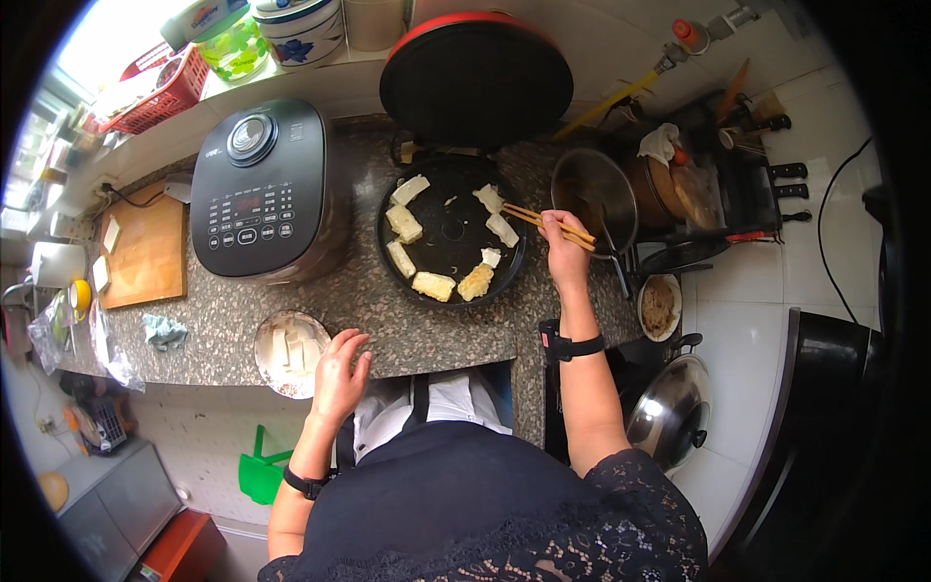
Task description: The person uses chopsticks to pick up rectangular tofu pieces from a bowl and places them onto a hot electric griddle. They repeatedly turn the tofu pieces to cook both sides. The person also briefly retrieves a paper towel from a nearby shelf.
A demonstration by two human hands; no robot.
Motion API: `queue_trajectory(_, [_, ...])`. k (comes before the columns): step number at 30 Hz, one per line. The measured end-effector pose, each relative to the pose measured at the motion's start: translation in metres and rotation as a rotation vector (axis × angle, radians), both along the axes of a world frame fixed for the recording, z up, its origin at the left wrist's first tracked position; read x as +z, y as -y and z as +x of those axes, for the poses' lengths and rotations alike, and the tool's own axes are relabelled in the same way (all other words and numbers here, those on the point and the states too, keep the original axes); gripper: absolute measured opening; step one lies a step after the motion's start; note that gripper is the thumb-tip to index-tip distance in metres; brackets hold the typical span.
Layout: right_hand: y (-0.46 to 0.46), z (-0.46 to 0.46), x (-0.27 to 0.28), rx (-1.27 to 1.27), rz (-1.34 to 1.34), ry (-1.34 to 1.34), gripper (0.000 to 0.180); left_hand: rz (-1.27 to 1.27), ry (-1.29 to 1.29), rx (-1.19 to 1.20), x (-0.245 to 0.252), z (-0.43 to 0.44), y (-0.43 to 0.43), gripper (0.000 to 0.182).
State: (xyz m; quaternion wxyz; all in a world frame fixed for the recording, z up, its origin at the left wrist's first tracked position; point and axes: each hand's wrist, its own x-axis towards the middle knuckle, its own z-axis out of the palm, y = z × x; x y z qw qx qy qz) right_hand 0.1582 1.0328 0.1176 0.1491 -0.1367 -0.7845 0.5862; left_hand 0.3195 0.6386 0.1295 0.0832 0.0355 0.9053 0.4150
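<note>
My right hand is shut on a pair of wooden chopsticks. Their tips meet the white tofu slices at the right side of a round black electric griddle. More tofu pieces lie around its edge; a browned one and a pale yellow one sit at the front. The griddle's red-rimmed lid stands raised behind. My left hand is beside the right rim of a patterned bowl with several white tofu slices. Its thumb is apart from the fingers, and I see nothing held in it.
Left of the griddle stands a black electric cooker. A wooden cutting board and a crumpled blue cloth lie farther left. On the right are a metal pot with a handled utensil, a bowl of food, and knives in a rack.
</note>
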Motion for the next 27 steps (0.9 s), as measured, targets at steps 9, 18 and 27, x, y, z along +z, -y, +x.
queue_trajectory(9, [-0.009,-0.007,-0.021,-0.024,0.266,0.007,0.016,-0.005,-0.001,-0.025,0.002,-0.005,-0.004,0.029])
queue_trajectory(18, [0.028,-0.04,-0.017,0.076,0.31,-0.054,0.015,0.001,0.003,0.025,0.004,-0.001,-0.001,0.028])
queue_trajectory(27, [0.046,-0.059,0.0,0.087,0.364,-0.104,0.013,-0.005,0.002,0.034,0.003,0.004,0.0,0.029])
